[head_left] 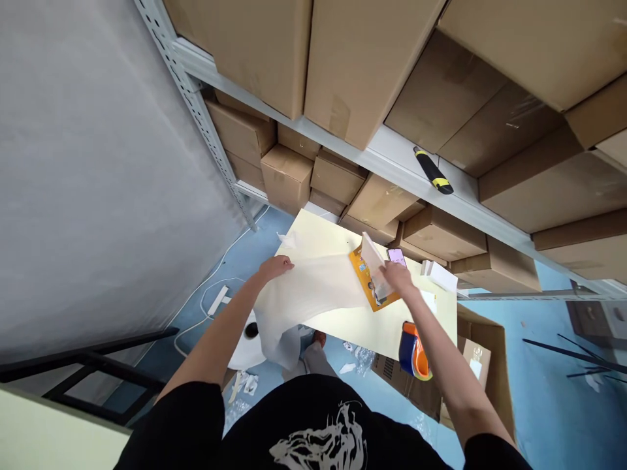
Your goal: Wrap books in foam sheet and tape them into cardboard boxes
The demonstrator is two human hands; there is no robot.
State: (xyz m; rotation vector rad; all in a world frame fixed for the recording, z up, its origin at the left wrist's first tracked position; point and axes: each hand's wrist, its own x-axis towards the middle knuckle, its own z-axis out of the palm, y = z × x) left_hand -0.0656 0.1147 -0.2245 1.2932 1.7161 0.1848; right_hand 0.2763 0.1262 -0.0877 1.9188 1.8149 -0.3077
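Observation:
My left hand (275,266) rests with fingers curled on the edge of a white foam sheet (313,290) that lies across the pale table (353,323) and hangs down to a roll (247,343) on the floor. My right hand (396,277) grips a small white box (372,261), tilted up over an orange and yellow packet (368,282) at the sheet's right end.
A phone (396,256) and white boxes (441,274) lie at the table's far side. A tape dispenser (414,352) sits on the near edge. Shelves of cardboard boxes (362,65) rise behind, with a black and yellow knife (433,171). An open carton (480,365) stands at right.

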